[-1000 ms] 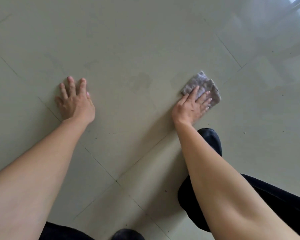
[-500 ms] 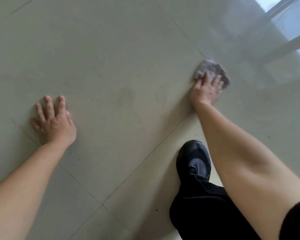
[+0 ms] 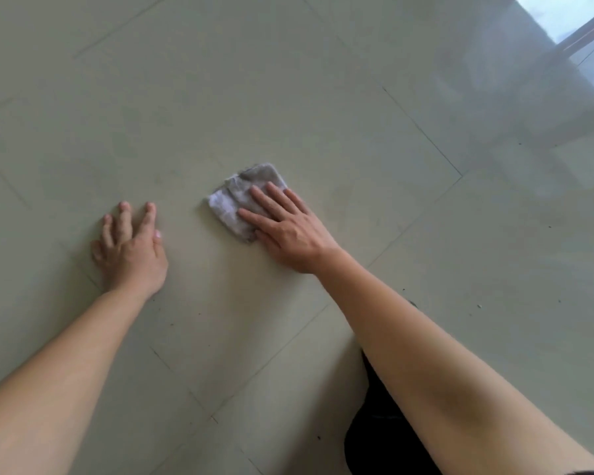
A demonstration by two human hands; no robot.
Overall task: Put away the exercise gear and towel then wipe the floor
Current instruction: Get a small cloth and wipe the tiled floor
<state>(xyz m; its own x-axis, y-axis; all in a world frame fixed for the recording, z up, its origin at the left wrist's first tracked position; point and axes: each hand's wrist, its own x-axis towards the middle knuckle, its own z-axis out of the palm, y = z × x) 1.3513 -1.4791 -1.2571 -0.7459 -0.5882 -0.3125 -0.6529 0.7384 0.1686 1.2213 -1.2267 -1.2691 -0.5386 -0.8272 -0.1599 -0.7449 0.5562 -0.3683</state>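
Note:
A folded grey-white cloth (image 3: 235,197) lies flat on the pale tiled floor (image 3: 288,97) near the middle of the head view. My right hand (image 3: 288,228) presses down on the cloth's near right part with straight, spread fingers. My left hand (image 3: 131,248) rests flat on a bare tile to the left of the cloth, fingers straight, a short gap from it. No exercise gear or towel is in view.
My dark trouser leg (image 3: 378,437) shows at the bottom, under my right forearm. A window frame and its bright reflection (image 3: 570,29) lie at the top right. Small specks of dirt (image 3: 479,306) dot the tiles on the right.
My right hand has slid the cloth from the far right back toward the left, ending close to my left hand. My left hand stays planted on the floor.

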